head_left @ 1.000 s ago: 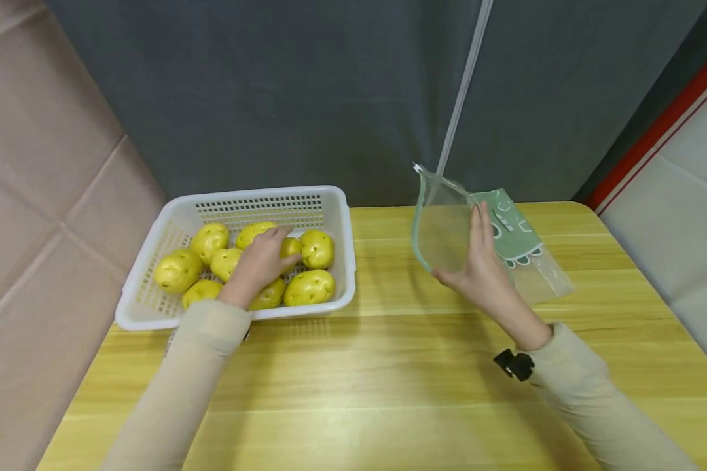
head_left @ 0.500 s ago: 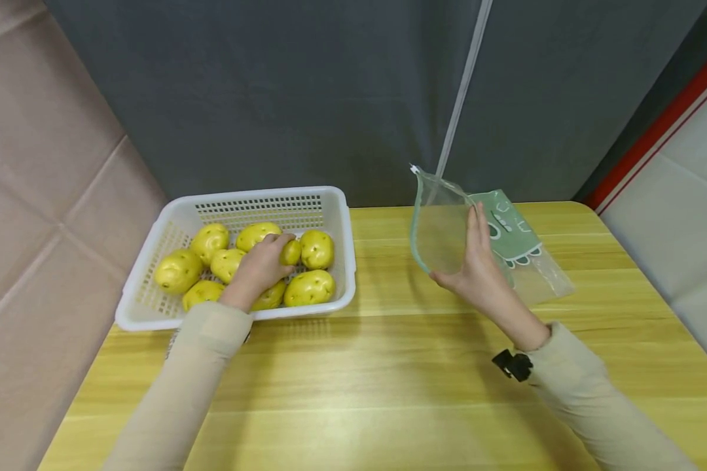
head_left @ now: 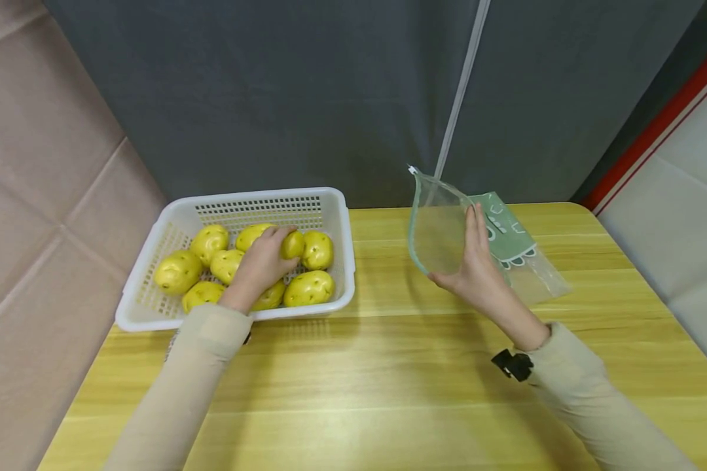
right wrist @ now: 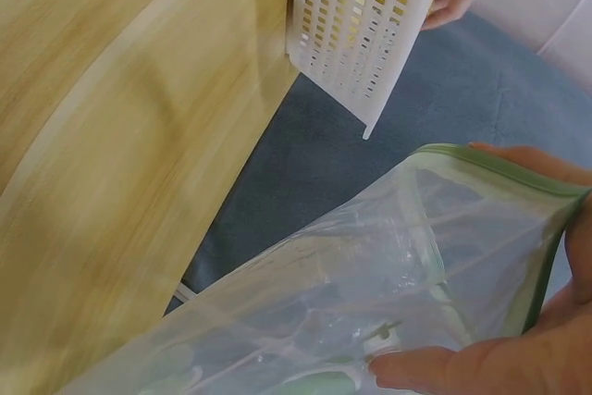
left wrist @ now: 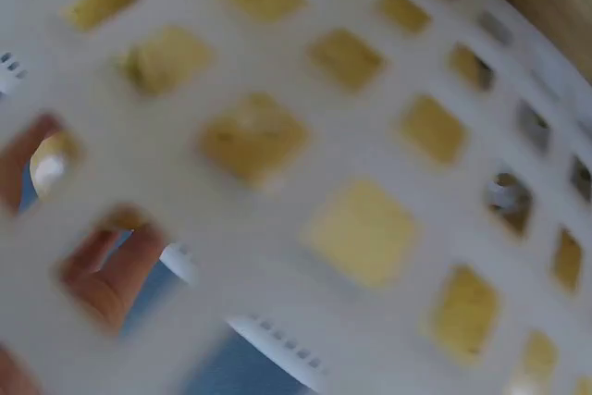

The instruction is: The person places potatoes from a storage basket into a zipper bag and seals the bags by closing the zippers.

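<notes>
In the head view, my left hand (head_left: pixel 262 263) reaches into the white basket (head_left: pixel 350 268) and grips a yellow potato (head_left: pixel 292 244) at its right half. Several other potatoes (head_left: pixel 309 288) lie around it. Through the basket's holes, the left wrist view shows curled fingers (left wrist: pixel 116 279). To the right, my right hand (head_left: pixel 480 271) holds a clear zip bag (head_left: pixel 438 235) with a green rim and a green cartoon print. Its thumb and fingers are spread across the mouth, which gapes toward the basket. In the right wrist view the thumb (right wrist: pixel 416 367) lies against the plastic.
Basket and bag are over a light wooden table (head_left: pixel 353 379). A dark grey curtain (head_left: pixel 300 98) hangs behind the table's back edge. A pinkish padded wall (head_left: pixel 47 216) stands on the left, and a white panel with a red strip (head_left: pixel 660 124) on the right.
The left hand has settled around one potato, which now sits slightly higher between its fingers. The right hand and the bag have shifted a little to the left.
</notes>
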Motion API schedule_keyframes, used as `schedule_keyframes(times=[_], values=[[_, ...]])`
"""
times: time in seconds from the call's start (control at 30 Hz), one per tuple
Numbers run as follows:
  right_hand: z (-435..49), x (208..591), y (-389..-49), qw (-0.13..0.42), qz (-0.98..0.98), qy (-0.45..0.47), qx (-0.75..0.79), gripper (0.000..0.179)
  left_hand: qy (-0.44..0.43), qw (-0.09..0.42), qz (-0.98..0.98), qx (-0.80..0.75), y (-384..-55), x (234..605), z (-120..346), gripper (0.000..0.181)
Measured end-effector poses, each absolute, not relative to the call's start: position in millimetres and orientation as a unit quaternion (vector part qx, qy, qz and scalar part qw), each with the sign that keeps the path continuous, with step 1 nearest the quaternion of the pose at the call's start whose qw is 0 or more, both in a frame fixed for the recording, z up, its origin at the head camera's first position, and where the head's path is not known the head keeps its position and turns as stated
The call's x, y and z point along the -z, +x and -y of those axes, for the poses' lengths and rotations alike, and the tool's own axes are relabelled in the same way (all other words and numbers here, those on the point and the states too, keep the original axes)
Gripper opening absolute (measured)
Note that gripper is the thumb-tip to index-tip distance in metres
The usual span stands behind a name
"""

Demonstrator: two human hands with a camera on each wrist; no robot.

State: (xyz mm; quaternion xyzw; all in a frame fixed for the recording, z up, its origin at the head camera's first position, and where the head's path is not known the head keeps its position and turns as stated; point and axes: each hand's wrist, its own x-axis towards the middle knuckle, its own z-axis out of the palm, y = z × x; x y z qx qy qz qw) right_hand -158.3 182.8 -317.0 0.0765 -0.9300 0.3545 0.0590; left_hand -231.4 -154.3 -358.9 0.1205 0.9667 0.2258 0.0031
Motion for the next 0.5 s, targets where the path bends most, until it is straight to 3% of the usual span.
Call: schedule_keyframes(times=[0.5], values=[[-183, 313, -161, 0.045, 0.924, 0.083, -0.37, 0.119, 0.156, -0.089, -0.938, -0.297, -224, 330, 116, 0.064]])
